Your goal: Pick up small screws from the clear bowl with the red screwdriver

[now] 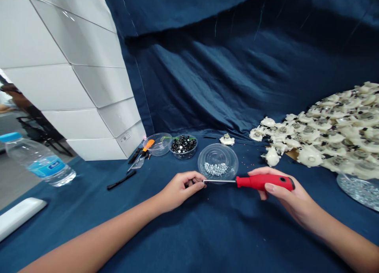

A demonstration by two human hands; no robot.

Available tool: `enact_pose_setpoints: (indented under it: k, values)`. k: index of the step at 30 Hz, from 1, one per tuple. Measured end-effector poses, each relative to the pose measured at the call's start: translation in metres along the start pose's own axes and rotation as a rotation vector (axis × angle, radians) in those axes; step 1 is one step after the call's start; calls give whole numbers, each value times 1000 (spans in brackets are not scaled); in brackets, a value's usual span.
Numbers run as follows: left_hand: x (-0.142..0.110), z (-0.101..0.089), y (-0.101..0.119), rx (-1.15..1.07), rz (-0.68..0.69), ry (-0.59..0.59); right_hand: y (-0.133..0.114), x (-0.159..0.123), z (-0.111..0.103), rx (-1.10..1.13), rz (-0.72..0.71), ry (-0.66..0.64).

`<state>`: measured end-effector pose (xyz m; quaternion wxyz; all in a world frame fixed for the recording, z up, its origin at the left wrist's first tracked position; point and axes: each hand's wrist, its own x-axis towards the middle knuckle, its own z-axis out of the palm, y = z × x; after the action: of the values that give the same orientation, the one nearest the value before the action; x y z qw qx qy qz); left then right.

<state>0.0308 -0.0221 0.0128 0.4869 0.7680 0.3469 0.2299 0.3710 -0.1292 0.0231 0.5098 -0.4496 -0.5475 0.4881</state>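
Note:
My right hand (284, 192) is closed around the red handle of a screwdriver (263, 182), held level with its metal shaft pointing left. My left hand (180, 188) is pinched at the shaft's tip; whatever small thing is between the fingers is too small to make out. Both hands hover over the blue cloth, just in front of a clear plastic dish (218, 162) holding several small silver screws.
A dish of black parts (183, 144) and an empty clear dish (160, 143) sit behind, beside an orange-handled tool (142, 152). White plastic gear parts (328, 135) are heaped at right, above another screw dish (359, 190). White boxes (77, 75) and a water bottle (38, 160) stand left.

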Motion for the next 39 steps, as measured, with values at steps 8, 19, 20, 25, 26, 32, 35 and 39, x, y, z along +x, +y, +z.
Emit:
enact_pose_setpoints:
  k: [8, 19, 20, 25, 26, 32, 35, 39]
  values:
    - [7, -4, -7, -234, -66, -61, -3, 2, -2, -28, 15, -27]
    - [9, -8, -9, -213, -86, -86, 1, 1, 0, -156, -50, -8]
    - [9, -8, -9, -208, -88, -86, 0, 1, -1, -199, -62, 10]
    - [7, -7, -10, -168, -97, -94, -6, 6, -8, -426, -45, 116]
    - [7, -7, -10, -153, -92, -95, -7, 6, -9, -449, -27, 128]
    - [7, -5, -10, -99, -72, -99, -11, 7, -7, -474, 42, 146]
    - [6, -5, -10, -69, -59, -109, -11, 9, -7, -475, 73, 159]
    - [6, -3, -11, -32, -48, -103, -7, 11, -9, -452, 109, 178]
